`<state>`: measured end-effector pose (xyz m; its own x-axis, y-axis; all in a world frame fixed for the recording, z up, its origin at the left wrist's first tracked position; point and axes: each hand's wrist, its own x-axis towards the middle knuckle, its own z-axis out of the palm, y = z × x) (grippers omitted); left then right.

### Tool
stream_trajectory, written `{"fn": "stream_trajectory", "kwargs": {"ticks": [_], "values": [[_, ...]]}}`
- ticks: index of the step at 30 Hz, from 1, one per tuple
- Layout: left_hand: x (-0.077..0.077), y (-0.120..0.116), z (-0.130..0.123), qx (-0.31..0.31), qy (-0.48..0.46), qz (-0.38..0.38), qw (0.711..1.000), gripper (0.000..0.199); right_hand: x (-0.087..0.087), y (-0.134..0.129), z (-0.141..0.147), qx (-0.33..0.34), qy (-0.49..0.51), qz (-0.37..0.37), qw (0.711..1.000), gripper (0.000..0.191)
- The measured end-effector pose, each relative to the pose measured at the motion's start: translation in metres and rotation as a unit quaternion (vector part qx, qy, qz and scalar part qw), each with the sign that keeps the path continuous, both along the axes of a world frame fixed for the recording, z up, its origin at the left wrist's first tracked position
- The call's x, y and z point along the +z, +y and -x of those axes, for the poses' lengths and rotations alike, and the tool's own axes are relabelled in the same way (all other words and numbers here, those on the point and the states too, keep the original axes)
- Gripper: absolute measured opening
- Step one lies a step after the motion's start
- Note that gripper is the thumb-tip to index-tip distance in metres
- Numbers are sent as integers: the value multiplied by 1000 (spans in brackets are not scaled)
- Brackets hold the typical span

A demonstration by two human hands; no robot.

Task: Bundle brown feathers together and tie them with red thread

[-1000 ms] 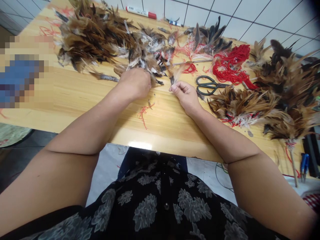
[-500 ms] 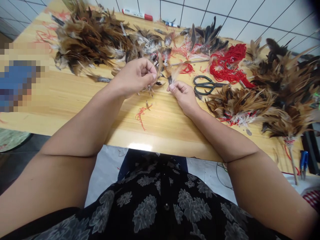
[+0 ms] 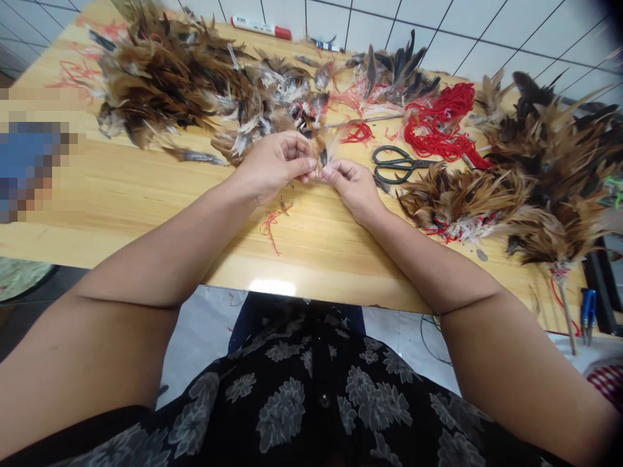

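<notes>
Over the middle of the table, my right hand (image 3: 356, 189) pinches a small tuft of feathers (image 3: 328, 148) at its base, its pale and dark tips pointing up. My left hand (image 3: 282, 163) is closed in a pinch right beside it, fingertips almost touching those of the right. Whatever is between the left fingers is too small to make out. Behind the left hand lies a loose heap of brown feathers (image 3: 170, 81). To the right of my right hand are black-handled scissors (image 3: 393, 165) and a bundle of brown feathers (image 3: 467, 194) with red string at its base.
A tangle of red cord (image 3: 440, 126) lies behind the scissors. A feather duster (image 3: 562, 240) on a stick is at the right edge, near blue snips (image 3: 588, 311). Red thread scraps (image 3: 272, 227) lie in front of my hands. A red marker (image 3: 260, 28) rests by the tiled wall.
My left hand has moved right and slightly toward me, from the heap's edge to my right fingertips. My right hand still pinches the feather tuft and has hardly moved.
</notes>
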<state>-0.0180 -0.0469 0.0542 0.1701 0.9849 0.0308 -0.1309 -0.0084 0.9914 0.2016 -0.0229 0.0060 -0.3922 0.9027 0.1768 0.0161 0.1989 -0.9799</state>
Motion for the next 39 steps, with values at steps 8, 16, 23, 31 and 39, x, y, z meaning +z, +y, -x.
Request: {"fn": "stream_trajectory", "kwargs": {"ticks": [8, 16, 23, 31, 39], "values": [[-6, -1, -3, 29, 11, -27, 999, 39, -7, 3, 0, -19, -35, -16, 999, 72], [-2, -7, -7, 30, 71, -77, 994, 33, -9, 5, 0, -22, -57, -36, 997, 66], [-8, 1, 1, -42, 24, 9, 999, 60, -11, 5, -2, -9, -79, -71, 994, 67], [-17, 3, -1, -25, 33, -13, 999, 47, -12, 2, -1, -15, -114, -82, 990, 63], [0, 1, 5, -23, -60, 52, 997, 55, -1, -7, 1, -17, -60, -31, 998, 58]]}}
